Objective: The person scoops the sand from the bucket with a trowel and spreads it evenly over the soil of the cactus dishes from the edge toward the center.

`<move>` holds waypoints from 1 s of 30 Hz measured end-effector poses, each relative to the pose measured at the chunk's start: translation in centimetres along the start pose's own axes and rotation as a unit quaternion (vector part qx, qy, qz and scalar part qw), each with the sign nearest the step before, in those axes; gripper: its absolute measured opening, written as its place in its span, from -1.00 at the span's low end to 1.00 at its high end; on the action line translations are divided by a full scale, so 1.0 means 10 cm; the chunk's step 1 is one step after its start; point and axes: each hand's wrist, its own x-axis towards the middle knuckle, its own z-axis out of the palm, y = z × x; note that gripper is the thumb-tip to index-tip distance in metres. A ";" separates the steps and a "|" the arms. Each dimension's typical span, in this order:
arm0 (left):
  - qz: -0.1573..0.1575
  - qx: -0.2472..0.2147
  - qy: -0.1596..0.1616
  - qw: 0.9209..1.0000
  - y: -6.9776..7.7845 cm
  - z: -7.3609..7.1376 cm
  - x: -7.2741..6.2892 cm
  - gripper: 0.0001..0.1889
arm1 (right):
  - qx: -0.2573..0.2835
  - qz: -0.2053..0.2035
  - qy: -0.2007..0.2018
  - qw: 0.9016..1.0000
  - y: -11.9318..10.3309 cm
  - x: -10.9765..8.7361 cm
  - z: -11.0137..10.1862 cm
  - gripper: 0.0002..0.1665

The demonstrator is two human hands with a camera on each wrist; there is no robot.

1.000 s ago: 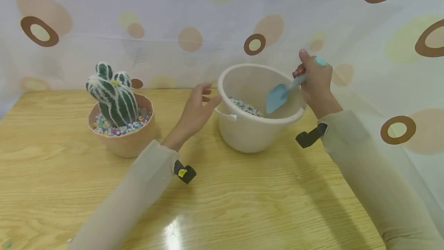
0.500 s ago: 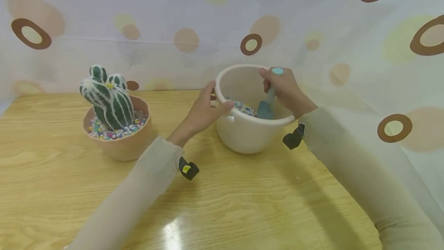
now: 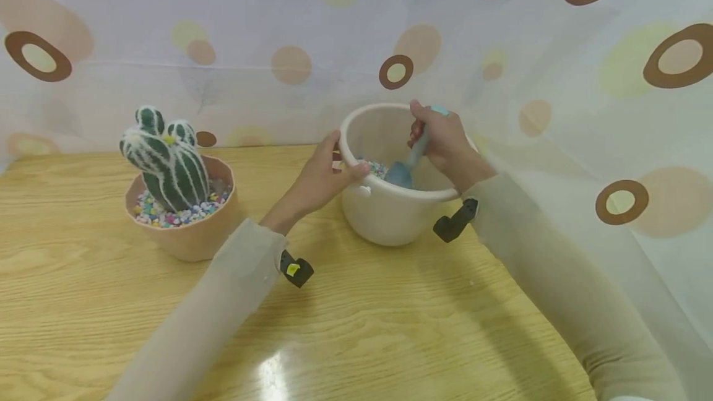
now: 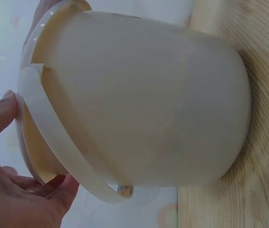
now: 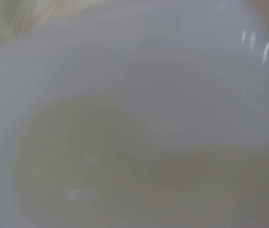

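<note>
A cream bucket (image 3: 384, 218) with colourful pebbles (image 3: 372, 169) inside stands on the table, tilted slightly. My left hand (image 3: 323, 172) holds the bucket's rim on its left side, thumb on the edge. In the left wrist view, the thumb and fingers of the left hand (image 4: 23, 199) meet that rim beside the bucket's white handle (image 4: 63, 137). My right hand (image 3: 442, 141) grips the handle of a small blue shovel (image 3: 400, 175) above the opening. The shovel's blade is down inside the bucket at the pebbles, its tip hidden. The right wrist view is a pale blur.
Left of the bucket stands a peach pot (image 3: 195, 243) with a knitted-looking green cactus (image 3: 172, 172) set in colourful pebbles. A patterned sheet (image 3: 239, 48) hangs behind the wooden table (image 3: 356, 320) and down its right side.
My right hand has moved left and lowered the shovel into the bucket. My left hand has come from beside the bucket onto its rim. The whole head view has shifted slightly.
</note>
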 end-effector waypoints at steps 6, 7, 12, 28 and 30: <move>0.014 0.007 -0.011 1.000 0.01 -0.02 0.00 -0.25 | 0.062 -0.017 0.002 0.998 -0.04 -0.08 -0.02 -0.44; 0.014 0.008 -0.012 1.000 0.01 -0.02 0.00 -0.25 | 0.060 -0.025 0.006 0.998 -0.05 -0.08 -0.02 -0.45; 0.006 0.016 -0.013 1.000 0.00 -0.03 0.00 -0.24 | -0.008 -0.063 0.031 0.997 -0.05 -0.06 -0.05 -0.46; 0.006 0.024 -0.009 1.000 -0.02 -0.03 -0.01 -0.26 | -0.012 0.003 -0.020 1.000 0.02 -0.05 0.05 -0.48; 0.008 0.026 -0.007 1.000 -0.02 -0.03 -0.01 -0.26 | 0.054 0.013 -0.012 0.998 0.00 -0.07 0.08 -0.51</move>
